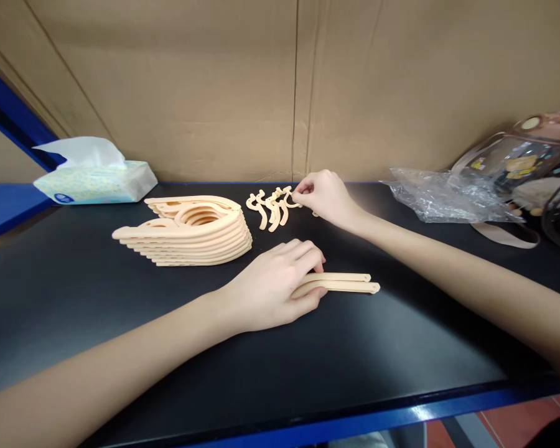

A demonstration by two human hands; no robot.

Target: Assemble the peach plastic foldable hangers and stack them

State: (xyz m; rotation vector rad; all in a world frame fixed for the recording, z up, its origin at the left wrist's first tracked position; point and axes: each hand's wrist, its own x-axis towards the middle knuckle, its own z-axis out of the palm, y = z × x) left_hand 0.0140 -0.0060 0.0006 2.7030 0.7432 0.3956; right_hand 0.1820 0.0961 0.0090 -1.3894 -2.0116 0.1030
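Clock face centred on the left hand (280, 283); entries run left to right.

10 o'clock, far: tissue pack (96, 185), one sheet pulled up. Set aside, apparently not in use.

10 o'clock, nearer: stack of folded hangers (214, 239) on the black table (401, 354), several layers deep, rounded ends toward 3 o'clock. A curved piece shows inside the top one. Judgement: these are the done share; lower layers too overlapped to check.

12 o'clock: small heap of loose hooks (284, 214), tangled and overlapping. Exact count not readable. Judgement: with these still loose, work is left.

Centre: left hand palm down, fingers and thumb closed around one hanger (350, 286). Its two arms stick out toward 3 o'clock, nearly parallel, tips apart. Rounded end hidden under the hand, so cannot tell if a hook is fitted. Judgement: this piece is in progress, separate from the stack.

1 o'clock: right hand (325, 196), thumb and fingertips drawn together at the heap's edge, beside a hook. Cannot tell whether one is pinched.

2 o'clock, far: crumpled plastic bag (448, 198), with a clear backpack (518, 158) beyond it.
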